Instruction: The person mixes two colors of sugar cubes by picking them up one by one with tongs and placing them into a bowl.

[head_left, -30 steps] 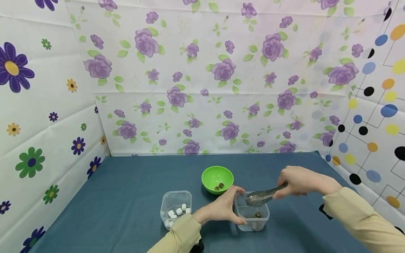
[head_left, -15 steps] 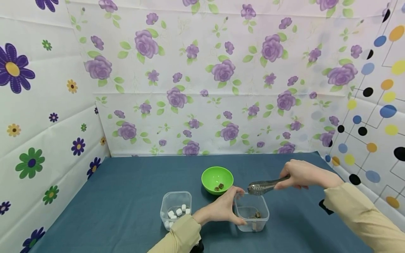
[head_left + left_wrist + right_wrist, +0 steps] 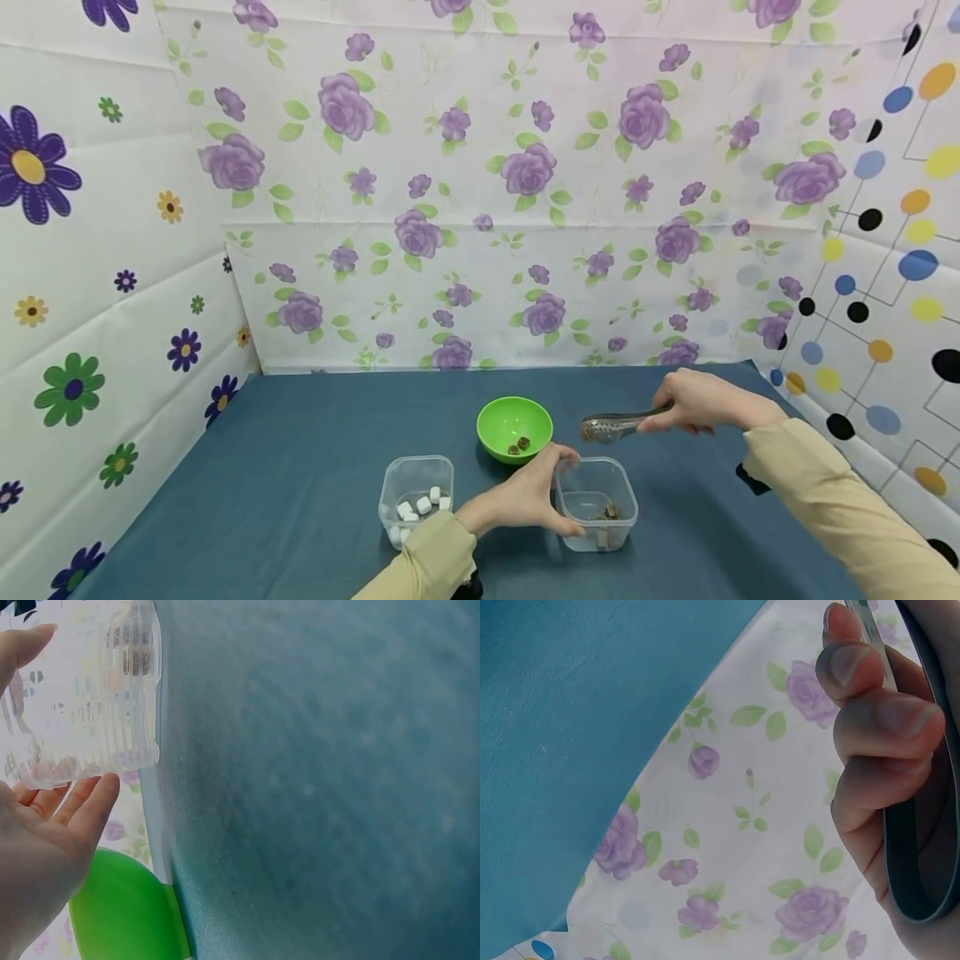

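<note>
My right hand [image 3: 708,400] grips metal tongs [image 3: 618,423] above and behind the right clear plastic container [image 3: 597,475]. A brownish patch shows at the tongs' tip, too small to identify. In the right wrist view, curled fingers [image 3: 885,724] wrap the tongs' bent handle [image 3: 901,862]. My left hand [image 3: 517,497] holds that container from its left side, thumb at the front, fingers at the back; the left wrist view shows this container [image 3: 82,697] between them. A few brown cubes [image 3: 611,511] lie inside it. The green bowl [image 3: 495,425] behind holds brown pieces [image 3: 522,443].
Another clear container [image 3: 416,471] with several white cubes [image 3: 423,505] stands left of my left forearm, which partly hides it. A blue cloth [image 3: 322,467] covers the table. Patterned sheets [image 3: 480,183] hang behind and at both sides.
The tongs have risen out of the right container and moved back past its far rim, with my right hand shifting up and slightly left. My left hand has stayed on the container.
</note>
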`<state>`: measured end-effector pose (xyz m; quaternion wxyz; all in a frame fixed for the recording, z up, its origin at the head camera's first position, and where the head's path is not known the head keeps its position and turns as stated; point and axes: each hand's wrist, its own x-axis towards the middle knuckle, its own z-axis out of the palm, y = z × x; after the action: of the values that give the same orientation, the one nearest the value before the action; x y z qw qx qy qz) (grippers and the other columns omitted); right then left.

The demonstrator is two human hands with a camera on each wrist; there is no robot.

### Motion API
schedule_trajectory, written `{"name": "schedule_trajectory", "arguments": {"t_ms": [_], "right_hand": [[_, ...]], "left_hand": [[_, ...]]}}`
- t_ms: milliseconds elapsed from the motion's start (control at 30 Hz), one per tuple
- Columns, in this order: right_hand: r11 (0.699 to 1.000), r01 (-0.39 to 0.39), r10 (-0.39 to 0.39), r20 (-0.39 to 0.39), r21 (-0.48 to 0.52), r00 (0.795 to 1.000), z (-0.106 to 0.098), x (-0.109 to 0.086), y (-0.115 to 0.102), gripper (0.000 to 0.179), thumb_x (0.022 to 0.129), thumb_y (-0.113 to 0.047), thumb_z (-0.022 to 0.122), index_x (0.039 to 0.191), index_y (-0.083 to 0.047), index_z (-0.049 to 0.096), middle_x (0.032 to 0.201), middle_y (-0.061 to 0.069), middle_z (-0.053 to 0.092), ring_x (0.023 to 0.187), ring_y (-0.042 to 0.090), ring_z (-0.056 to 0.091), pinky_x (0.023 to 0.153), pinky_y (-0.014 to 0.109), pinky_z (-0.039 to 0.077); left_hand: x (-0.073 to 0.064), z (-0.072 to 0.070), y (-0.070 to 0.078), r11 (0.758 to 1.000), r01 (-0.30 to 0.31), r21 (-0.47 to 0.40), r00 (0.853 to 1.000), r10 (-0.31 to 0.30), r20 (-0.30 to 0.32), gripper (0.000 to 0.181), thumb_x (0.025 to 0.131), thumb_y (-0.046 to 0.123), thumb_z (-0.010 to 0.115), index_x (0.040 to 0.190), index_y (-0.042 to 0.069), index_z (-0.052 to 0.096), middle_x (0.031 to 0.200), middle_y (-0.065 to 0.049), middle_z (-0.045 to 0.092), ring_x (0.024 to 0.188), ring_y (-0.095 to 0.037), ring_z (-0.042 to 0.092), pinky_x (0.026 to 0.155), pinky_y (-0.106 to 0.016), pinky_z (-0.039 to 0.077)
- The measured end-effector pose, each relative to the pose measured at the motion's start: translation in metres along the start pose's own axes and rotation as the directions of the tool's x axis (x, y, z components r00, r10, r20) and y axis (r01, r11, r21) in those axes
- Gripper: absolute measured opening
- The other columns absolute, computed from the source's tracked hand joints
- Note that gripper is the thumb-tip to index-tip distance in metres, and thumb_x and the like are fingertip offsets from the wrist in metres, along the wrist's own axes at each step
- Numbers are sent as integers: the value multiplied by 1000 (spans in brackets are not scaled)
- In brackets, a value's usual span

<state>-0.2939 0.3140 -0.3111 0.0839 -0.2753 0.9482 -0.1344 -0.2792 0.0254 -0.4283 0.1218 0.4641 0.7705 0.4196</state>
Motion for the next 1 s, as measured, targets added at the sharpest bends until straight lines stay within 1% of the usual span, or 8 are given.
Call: {"name": "schedule_trajectory", "arguments": {"t_ms": [167, 367, 533, 733, 1000], "right_hand": [[1000, -7, 7, -7, 14, 1000, 0, 13, -1, 45, 79, -53, 61, 51, -19, 54, 38, -2, 45, 29, 10, 41, 44, 28, 47], [1000, 9, -8, -23, 22, 1000, 0, 29, -11, 43, 79, -50, 62, 51, -19, 56, 38, -2, 43, 30, 9, 40, 44, 29, 46], [1000, 9, -10, -25, -11, 1000, 2, 45, -19, 43, 79, -49, 63, 50, -19, 55, 38, -3, 43, 31, 9, 39, 40, 28, 43], [998, 11, -12, -16, -65, 1000, 7, 62, -26, 40, 78, -49, 64, 51, -21, 59, 39, -5, 44, 32, 9, 40, 37, 26, 40], [997, 15, -15, 5, -76, 1000, 12, 72, -33, 36, 79, -46, 66, 54, -20, 60, 40, -2, 46, 32, 9, 40, 37, 27, 40]], "left_hand": [[-1, 0, 0, 1000, 7, -9, 1000, -7, -2, 73, 76, 23, 75, 131, 8, 30, 123, -3, 36, 109, -18, 42, 86, -25, 40], [-1, -1, -1, 1000, 14, -19, 1000, -14, 0, 72, 76, 23, 75, 131, 8, 30, 122, -2, 36, 109, -18, 42, 86, -25, 39], [0, -1, -2, 999, 16, -33, 1000, -15, 7, 71, 77, 23, 74, 131, 8, 31, 122, -3, 36, 108, -19, 42, 85, -25, 40], [0, 0, -3, 999, 7, -33, 1000, -7, 10, 71, 77, 23, 74, 131, 8, 31, 122, -3, 35, 108, -18, 43, 84, -24, 41], [0, -1, -4, 1000, 4, -31, 1000, -3, 14, 70, 77, 23, 74, 131, 9, 31, 123, -3, 35, 109, -18, 42, 84, -24, 40]]}}
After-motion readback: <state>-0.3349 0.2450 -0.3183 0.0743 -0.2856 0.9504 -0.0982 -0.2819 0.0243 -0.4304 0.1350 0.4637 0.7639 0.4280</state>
